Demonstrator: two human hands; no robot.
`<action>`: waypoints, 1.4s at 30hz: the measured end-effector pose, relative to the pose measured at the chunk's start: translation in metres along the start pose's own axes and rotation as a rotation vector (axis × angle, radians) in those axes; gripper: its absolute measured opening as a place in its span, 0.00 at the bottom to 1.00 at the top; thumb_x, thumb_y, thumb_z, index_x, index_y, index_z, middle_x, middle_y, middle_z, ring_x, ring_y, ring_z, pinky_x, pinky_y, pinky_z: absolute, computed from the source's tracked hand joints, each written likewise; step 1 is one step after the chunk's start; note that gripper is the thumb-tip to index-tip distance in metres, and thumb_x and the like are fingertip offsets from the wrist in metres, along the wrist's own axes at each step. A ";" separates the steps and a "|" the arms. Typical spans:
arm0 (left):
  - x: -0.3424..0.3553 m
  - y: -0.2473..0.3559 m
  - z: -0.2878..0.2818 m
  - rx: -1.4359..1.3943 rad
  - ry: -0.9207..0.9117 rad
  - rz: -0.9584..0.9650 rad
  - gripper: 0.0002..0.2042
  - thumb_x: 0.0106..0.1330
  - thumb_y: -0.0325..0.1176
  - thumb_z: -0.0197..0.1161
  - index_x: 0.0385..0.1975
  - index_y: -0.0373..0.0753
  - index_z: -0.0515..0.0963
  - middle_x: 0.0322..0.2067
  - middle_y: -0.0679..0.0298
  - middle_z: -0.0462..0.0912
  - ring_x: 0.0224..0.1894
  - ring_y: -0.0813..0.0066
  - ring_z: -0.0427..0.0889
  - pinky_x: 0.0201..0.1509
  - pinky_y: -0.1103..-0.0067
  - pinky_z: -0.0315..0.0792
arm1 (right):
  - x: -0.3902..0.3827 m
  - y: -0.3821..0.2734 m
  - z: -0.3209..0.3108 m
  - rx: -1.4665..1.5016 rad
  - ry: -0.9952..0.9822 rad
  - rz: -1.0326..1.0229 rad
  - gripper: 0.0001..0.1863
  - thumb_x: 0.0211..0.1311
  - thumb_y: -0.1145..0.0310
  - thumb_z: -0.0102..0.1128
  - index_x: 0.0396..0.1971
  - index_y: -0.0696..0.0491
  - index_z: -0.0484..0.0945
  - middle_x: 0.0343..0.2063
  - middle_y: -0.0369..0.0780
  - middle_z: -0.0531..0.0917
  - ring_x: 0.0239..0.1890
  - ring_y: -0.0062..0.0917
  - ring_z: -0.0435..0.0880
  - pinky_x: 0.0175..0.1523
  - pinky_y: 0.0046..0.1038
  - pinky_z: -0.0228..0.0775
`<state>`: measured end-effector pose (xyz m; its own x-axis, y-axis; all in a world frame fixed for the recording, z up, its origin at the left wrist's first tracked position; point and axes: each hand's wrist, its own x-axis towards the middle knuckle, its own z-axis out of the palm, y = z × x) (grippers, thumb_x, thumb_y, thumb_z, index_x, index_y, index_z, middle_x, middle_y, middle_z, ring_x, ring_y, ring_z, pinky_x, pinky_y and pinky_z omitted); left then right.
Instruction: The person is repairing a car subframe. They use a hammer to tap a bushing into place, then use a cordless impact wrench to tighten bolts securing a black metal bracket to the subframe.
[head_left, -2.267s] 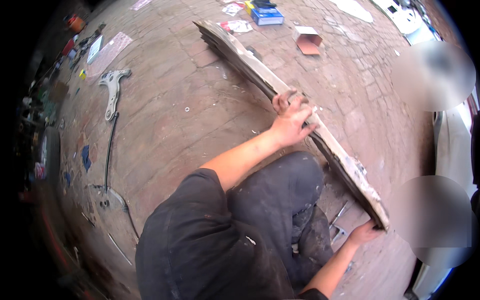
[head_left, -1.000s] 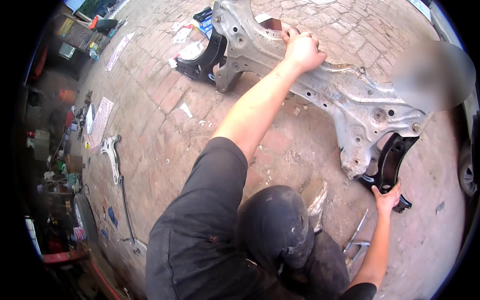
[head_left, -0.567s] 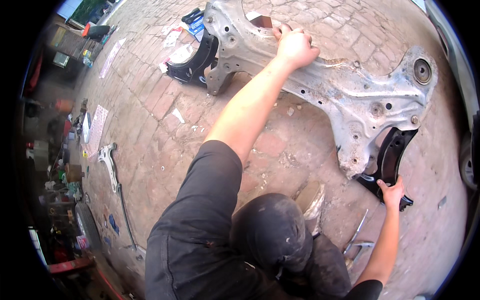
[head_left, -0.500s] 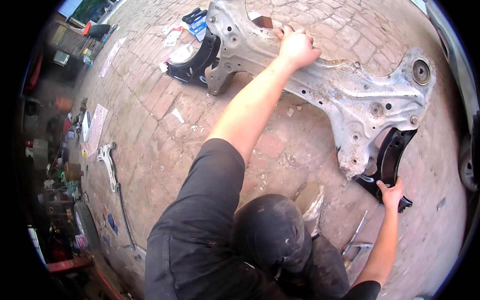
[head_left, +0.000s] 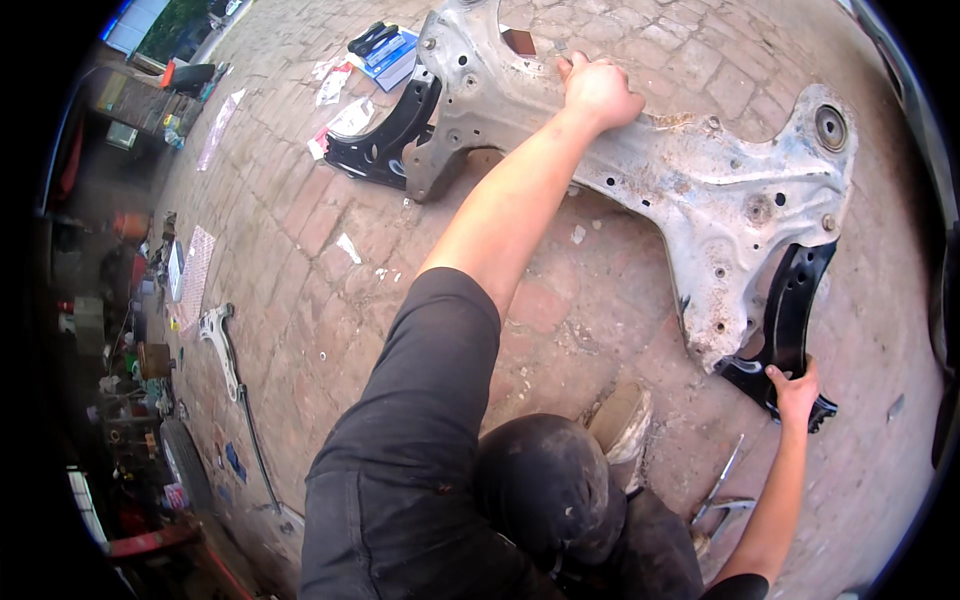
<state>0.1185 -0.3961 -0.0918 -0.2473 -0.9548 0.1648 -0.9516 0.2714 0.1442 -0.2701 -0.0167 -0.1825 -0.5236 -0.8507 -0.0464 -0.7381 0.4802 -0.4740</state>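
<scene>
A large rusty grey metal subframe is tilted toward me across the upper middle and right, with a round bushing at its right end. My left hand has its fingers curled over the subframe's top edge. Beneath the subframe's right end, my right hand grips a curved black metal arm that joins the subframe. Another black arm sticks out from its left end. My bent knee is below, beside a dusty shoe. Metal hand tools lie near the right forearm.
On the brick paving lie a silver control arm, a long thin rod, paper scraps and a blue box. A tire and assorted clutter line the left edge. A vehicle's dark edge runs along the right.
The subframe has turned from edge-on to show its broad face and both black arms. My right hand has moved from the subframe's end onto a black arm. The last half second brings only slight shifts.
</scene>
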 end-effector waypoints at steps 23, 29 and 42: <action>-0.111 -0.010 0.068 -0.054 -0.247 0.191 0.37 0.71 0.54 0.54 0.74 0.39 0.56 0.76 0.54 0.52 0.79 0.55 0.43 0.79 0.56 0.44 | 0.054 0.035 0.008 -0.149 -0.113 0.047 0.49 0.57 0.33 0.63 0.63 0.62 0.71 0.58 0.59 0.77 0.62 0.50 0.75 0.68 0.42 0.64; -0.215 -0.019 0.073 -0.219 -0.127 0.141 0.37 0.66 0.45 0.63 0.71 0.36 0.58 0.74 0.50 0.55 0.79 0.54 0.46 0.77 0.58 0.47 | 0.043 0.036 0.009 -0.250 -0.070 -0.031 0.47 0.64 0.32 0.52 0.68 0.59 0.66 0.63 0.57 0.72 0.68 0.50 0.68 0.72 0.47 0.53; -0.230 -0.097 0.057 -0.155 0.034 -0.191 0.34 0.58 0.44 0.67 0.60 0.25 0.69 0.54 0.39 0.77 0.59 0.42 0.75 0.63 0.60 0.69 | -0.019 0.011 -0.015 -0.489 -0.051 -0.202 0.48 0.43 0.60 0.80 0.66 0.54 0.65 0.70 0.53 0.61 0.74 0.50 0.57 0.72 0.48 0.54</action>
<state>0.2569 -0.2101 -0.1996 -0.0567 -0.9866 0.1528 -0.9406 0.1041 0.3230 -0.2749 0.0079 -0.1736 -0.3380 -0.9401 -0.0451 -0.9408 0.3388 -0.0128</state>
